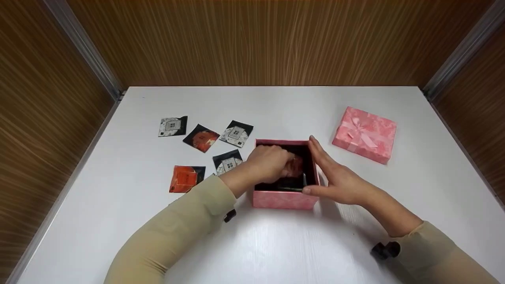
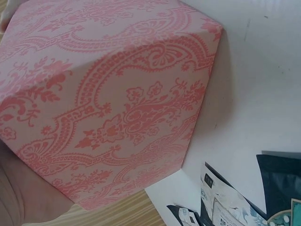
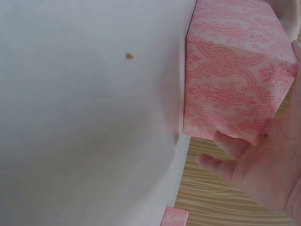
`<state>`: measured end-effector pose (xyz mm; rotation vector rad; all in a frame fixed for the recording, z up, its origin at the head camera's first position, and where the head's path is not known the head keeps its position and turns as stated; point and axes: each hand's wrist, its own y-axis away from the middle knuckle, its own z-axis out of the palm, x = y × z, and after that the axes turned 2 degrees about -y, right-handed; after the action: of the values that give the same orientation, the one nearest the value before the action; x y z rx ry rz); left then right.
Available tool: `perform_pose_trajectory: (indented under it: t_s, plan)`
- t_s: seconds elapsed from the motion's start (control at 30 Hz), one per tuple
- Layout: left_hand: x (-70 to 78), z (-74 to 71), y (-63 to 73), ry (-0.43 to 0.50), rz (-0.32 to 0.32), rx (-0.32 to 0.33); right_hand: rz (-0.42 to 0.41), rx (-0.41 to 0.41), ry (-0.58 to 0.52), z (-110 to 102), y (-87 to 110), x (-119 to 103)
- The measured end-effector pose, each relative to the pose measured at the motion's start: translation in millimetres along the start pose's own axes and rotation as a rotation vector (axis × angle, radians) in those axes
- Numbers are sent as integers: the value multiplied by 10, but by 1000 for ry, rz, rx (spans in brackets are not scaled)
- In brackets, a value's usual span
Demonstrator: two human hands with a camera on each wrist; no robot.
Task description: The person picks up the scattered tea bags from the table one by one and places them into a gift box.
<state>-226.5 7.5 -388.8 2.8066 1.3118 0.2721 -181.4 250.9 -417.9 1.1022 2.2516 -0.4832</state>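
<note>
A pink patterned gift box (image 1: 285, 200) stands uncovered on the table, dark inside. My left hand (image 1: 270, 162) reaches down into it, fingers curled at a reddish sachet (image 1: 295, 167) that they appear to pinch; the fingertips are mostly hidden. Other sachet edges show dimly at the box's bottom. Along the box's right side rests my right hand (image 1: 341, 182), its fingers fairly straight, thumb at the near corner and a fingertip at the far one. In the right wrist view this hand (image 3: 268, 174) touches the patterned wall, with two fingers bent slightly off it.
Left of the box lie several flat sachets, among them an orange one (image 1: 185, 179), a red-and-black one (image 1: 201, 138) and a white-and-black one (image 1: 236, 134). A pink lid with a bow (image 1: 366, 134) sits at the right. Wood-grain panels (image 1: 252, 43) enclose the white table (image 1: 292, 252).
</note>
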Motion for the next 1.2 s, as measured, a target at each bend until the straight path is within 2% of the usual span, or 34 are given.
perform_pose_trajectory:
  t_s: [0.43, 0.6, 0.77, 0.93, 1.07, 1.2]
  plan:
    - [0, -18, 34, 45, 15, -5, 6, 0, -2, -2, 3, 0]
    - [-11, -13, 29, 38, 14, -25, 8, 0, 1, -5, 2, 0]
    - [-36, -60, 39, 39, 56, -62, 13, -3, 8, -3, 3, -1]
    - [-95, -171, 82, 66, 122, -81, 23, -5, 1, -2, 4, -9]
    - [-173, -284, 151, 155, 162, -37, 31, -8, -3, -5, 7, -15]
    - [-290, -409, 279, 301, 176, 67, 25, -5, 10, -10, 1, -16]
